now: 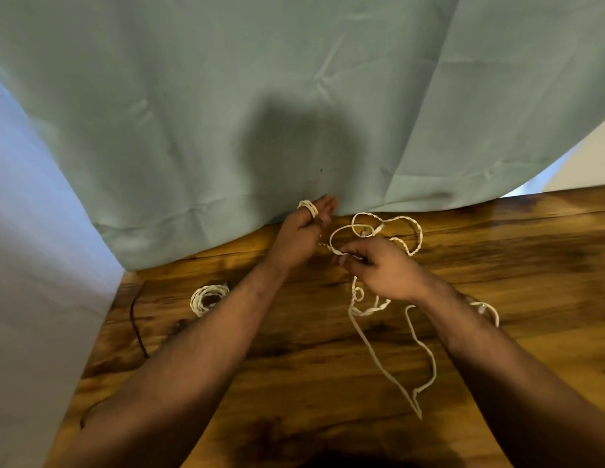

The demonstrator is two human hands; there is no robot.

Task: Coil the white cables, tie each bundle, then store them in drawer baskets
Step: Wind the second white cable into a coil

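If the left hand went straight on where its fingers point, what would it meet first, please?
Most likely the green curtain, hanging just past the fingers of the left hand; the gap is unclear.

- The right forearm (470, 319) covers a stretch of the loose cable (353, 310).
- The curtain (294, 79) hides the table's (328, 383) far edge.
- That forearm and the left forearm (193, 366) run off the bottom edge.
- The left hand's (299, 238) palm side is hidden.
- A thin dark cord (139, 329) at left is too blurred to identify.
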